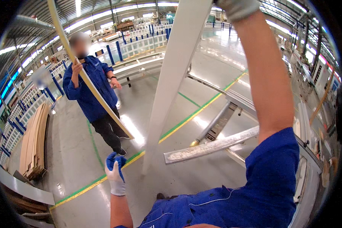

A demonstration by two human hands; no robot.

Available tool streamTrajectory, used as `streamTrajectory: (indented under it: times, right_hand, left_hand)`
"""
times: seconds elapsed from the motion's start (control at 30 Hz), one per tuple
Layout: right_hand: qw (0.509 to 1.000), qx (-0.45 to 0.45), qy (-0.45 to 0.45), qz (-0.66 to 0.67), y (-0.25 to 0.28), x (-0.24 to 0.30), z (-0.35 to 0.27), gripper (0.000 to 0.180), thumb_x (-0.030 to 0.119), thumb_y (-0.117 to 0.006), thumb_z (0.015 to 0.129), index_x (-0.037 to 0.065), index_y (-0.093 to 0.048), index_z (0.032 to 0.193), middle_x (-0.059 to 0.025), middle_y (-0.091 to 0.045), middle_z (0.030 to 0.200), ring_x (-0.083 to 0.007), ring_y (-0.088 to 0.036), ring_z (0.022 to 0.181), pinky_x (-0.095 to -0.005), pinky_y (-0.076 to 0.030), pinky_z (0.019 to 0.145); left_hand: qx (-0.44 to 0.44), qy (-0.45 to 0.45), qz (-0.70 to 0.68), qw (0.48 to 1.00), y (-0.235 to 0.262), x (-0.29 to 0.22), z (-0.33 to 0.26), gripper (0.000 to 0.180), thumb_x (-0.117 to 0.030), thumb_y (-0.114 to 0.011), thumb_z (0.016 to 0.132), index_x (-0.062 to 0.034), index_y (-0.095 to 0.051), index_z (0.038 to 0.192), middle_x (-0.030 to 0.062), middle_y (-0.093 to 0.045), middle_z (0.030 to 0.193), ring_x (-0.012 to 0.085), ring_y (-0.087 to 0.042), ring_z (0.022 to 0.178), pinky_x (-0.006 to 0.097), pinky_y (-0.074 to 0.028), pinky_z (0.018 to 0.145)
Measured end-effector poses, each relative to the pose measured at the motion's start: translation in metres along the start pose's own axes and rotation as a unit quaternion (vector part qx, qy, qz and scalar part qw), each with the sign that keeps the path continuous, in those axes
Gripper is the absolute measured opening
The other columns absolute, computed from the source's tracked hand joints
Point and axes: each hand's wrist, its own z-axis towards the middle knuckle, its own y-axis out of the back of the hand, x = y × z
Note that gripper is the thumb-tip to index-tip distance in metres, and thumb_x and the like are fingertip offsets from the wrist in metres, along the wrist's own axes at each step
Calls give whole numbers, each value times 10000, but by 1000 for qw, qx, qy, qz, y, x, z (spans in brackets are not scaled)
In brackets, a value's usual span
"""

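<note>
Fingers of the right hand (237,7), gloved in white, sit at the picture's top edge against a long white board (174,76); whether they clasp it cannot be told. Fingers of the left hand (115,173), in a white and blue glove, curl loosely, holding nothing. Beyond stands a co-worker (91,91) in a blue jacket, steadying a thin pale strip (91,87) that leans from floor to ceiling height. A grey metal bar (212,146) juts across near the board's foot. White, flat and narrow, this board stands tilted on the glossy grey floor (76,159), its foot beside a green and yellow line (178,123). Stacked wooden boards (34,144) lie left in the factory hall.
</note>
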Motion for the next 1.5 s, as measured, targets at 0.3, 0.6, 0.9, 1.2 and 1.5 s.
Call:
streamTrajectory:
  times: [0.3,0.6,0.9,1.2,1.5]
  right_hand:
    - [989,-91,-118,-25,-74,-136,136,288,236,-613,995,-23,-567,1110,-174,-684,881,-270,-673,698,-413,-584,596]
    - [961,-212,-101,-146,-102,-252,167,303,284,-654,940,-4,-676,1029,-144,-680,764,-293,-659,610,-422,-531,549]
    - [890,-99,-156,-417,-109,-372,169,536,333,-675,876,-46,-626,1251,-201,-689,1093,-349,-685,1025,-430,-544,878]
    - [839,-87,-284,-456,-149,-419,93,586,349,-642,883,-29,-579,1327,-247,-647,1284,-349,-636,1207,-404,-521,1012]
    - [778,-19,-299,-552,-141,-457,55,389,260,-674,840,44,-723,1160,-194,-714,1176,-326,-686,1128,-418,-553,935]
  left_hand:
    - [-23,-5,82,996,96,-16,154,448,1,-574,967,25,-482,1404,115,-623,1205,179,-639,1071,297,-513,959]
    - [-66,9,130,989,135,12,204,486,34,-575,960,-3,-464,1432,119,-601,1243,189,-639,1080,305,-522,977]
    - [-113,-162,273,941,178,15,292,647,51,-616,940,-27,-359,1529,122,-505,1411,248,-564,1202,355,-486,1039]
    - [-174,-320,418,833,130,-74,438,959,-297,-809,857,1,-238,1566,213,-486,1484,326,-555,1283,399,-453,1091]
    - [-248,-156,469,833,122,-48,451,862,-467,-769,852,-68,-391,1515,185,-623,1348,336,-680,1098,413,-576,925]
